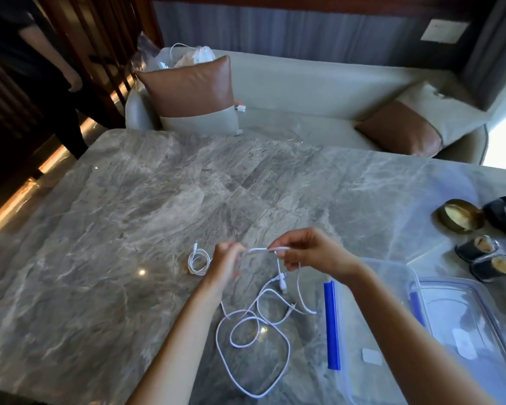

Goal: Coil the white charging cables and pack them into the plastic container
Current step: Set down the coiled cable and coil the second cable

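Both hands were raised over the grey marble counter (129, 214), stretching a short length of white cable (253, 346) between them. The left hand (227, 263) had its grip closed around one end of that taut stretch, fingers curled in; the right hand (310, 251) pinched the other end between thumb and fingertips. From the right hand the cable dropped down to the counter, where the rest of it lay in loose, overlapping loops just in front of the forearms, with connectors showing among the strands. A second cable, the coil (198, 260), lay already wound on the counter just left of the left hand, one plug sticking up from it. To the right of the loose loops stood the clear plastic container (392, 276), open, with a blue clip (332, 325) along its near edge; the right forearm crossed above it. Its lid (462, 317) lay beside it, further right. Near the counter's right edge sat a brass bowl (460, 215) and some small dark cups (476, 247). Beyond the counter was a pale sofa (304, 83) with brown cushions (190, 89).
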